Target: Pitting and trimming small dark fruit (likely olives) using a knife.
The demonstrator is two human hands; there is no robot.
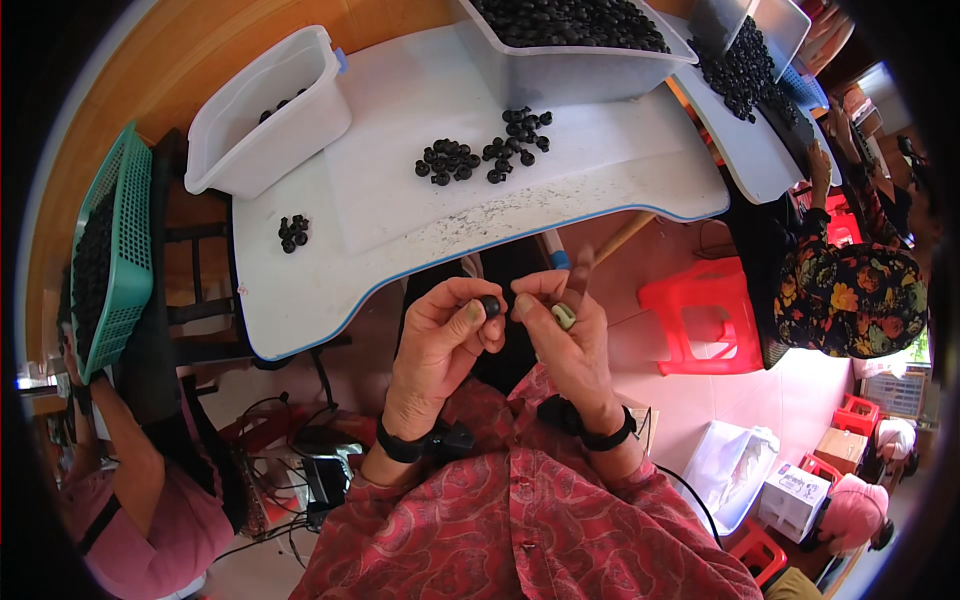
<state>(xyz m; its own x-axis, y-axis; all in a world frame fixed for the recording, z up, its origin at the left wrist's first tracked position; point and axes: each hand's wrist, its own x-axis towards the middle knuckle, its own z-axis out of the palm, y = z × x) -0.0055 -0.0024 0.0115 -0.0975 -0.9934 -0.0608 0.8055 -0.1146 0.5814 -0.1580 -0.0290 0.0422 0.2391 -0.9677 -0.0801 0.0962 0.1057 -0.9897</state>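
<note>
Above my lap, in front of the table's near edge, my left hand (445,330) pinches a small round black part (489,306) between thumb and fingers. Close beside it, my right hand (568,328) is closed, thumb and forefinger pressed together near the black part. A small pale green object (564,317) shows among the right fingers; its kind is unclear. A blurred brownish shape (580,272) sticks up from that hand. Loose black parts lie on the white table (380,220) in a larger pile (447,161), another pile (518,140) and a small cluster (293,234).
A white bin (265,150) holding a few black parts stands at the left. Behind the table's middle, a grey bin (580,78) is heaped with them. A green basket (120,270) is far left, a red stool (705,318) right. People sit at both sides.
</note>
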